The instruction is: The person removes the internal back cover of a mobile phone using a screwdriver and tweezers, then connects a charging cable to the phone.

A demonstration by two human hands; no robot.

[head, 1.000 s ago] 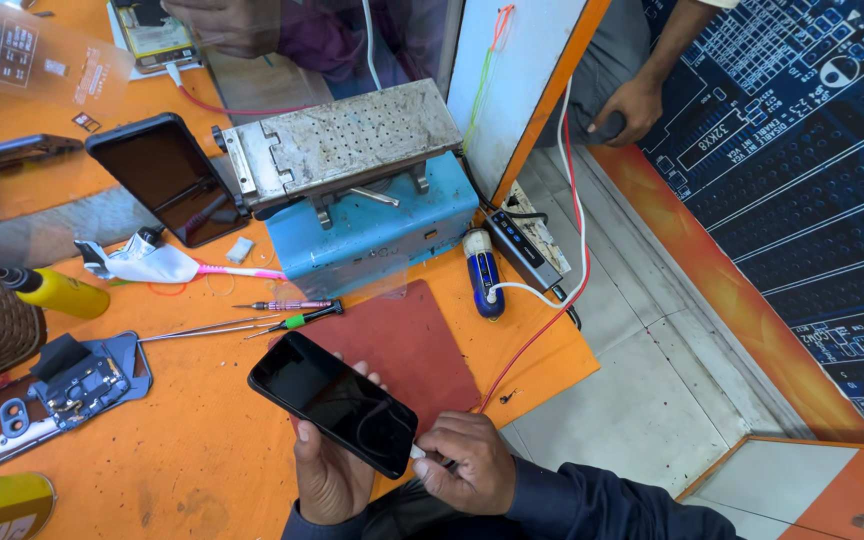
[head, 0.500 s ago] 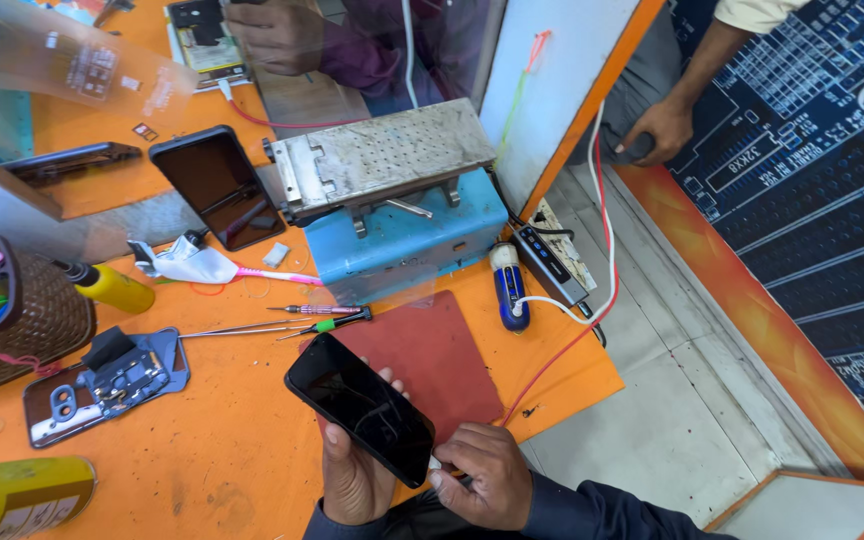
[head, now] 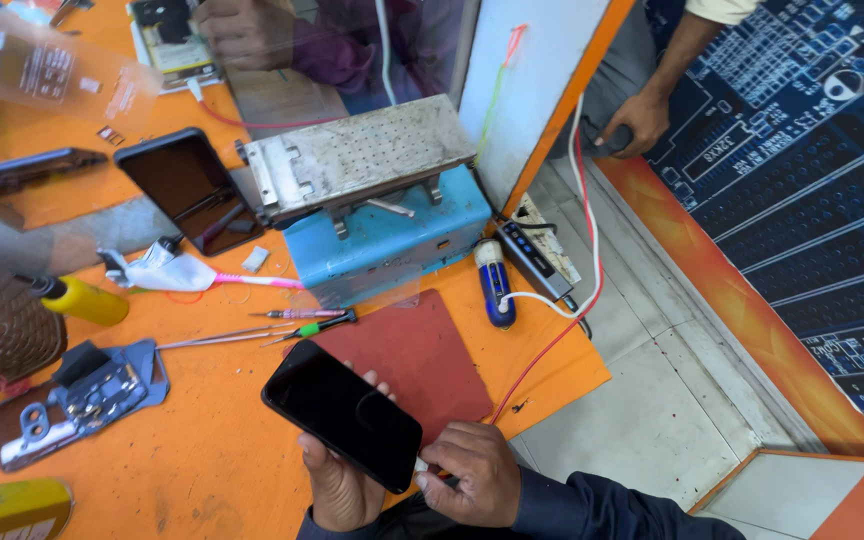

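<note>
Your phone point(head: 342, 413) is sitting lower and nearer to you than a moment ago, above the red mat point(head: 422, 355). Your left hand point(head: 337, 485) is gripping it from below; your right hand point(head: 467, 478) is pinching its lower corner. It may slip onto the orange table point(head: 202, 450) if this grip is loosening.

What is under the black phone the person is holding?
Under the black phone is the left hand, fingers curling over its far edge. The right hand pinches its lower corner. Below lie the orange table and red mat. The phone's back is hidden.
</note>
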